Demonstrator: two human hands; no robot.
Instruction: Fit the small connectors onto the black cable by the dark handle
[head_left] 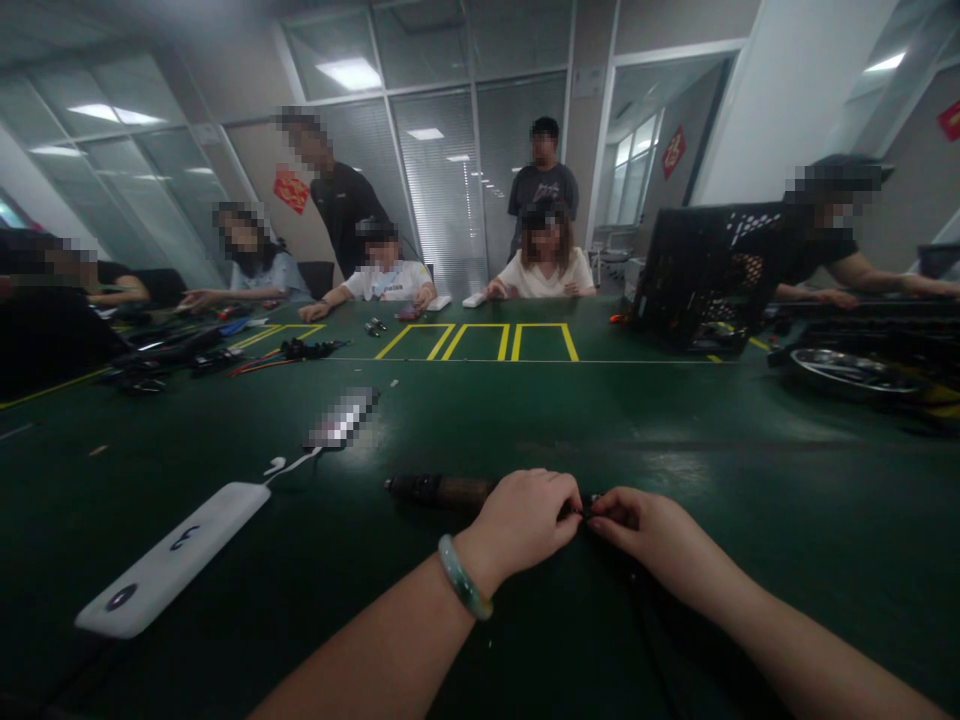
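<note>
Both hands, left (pixel 521 522) and right (pixel 637 525), pinch one small black part (pixel 583 512) beside a dark cylinder (pixel 439 490).

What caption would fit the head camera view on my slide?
Head view: left hand and right hand pinch a small black part at a green workbench, people seated beyond.

We're at the green counter (pixel 525 420), and both hands are in close! The left hand (pixel 521 525), a green bangle (pixel 463 577) on its wrist, and the right hand (pixel 637 530) pinch a small black part (pixel 585 512) between them. Right behind the left hand lies a dark cylinder (pixel 439 490), and out to our left, a white power strip (pixel 172 560). Across the counter, a seated person (pixel 547 275) faces us.
</note>
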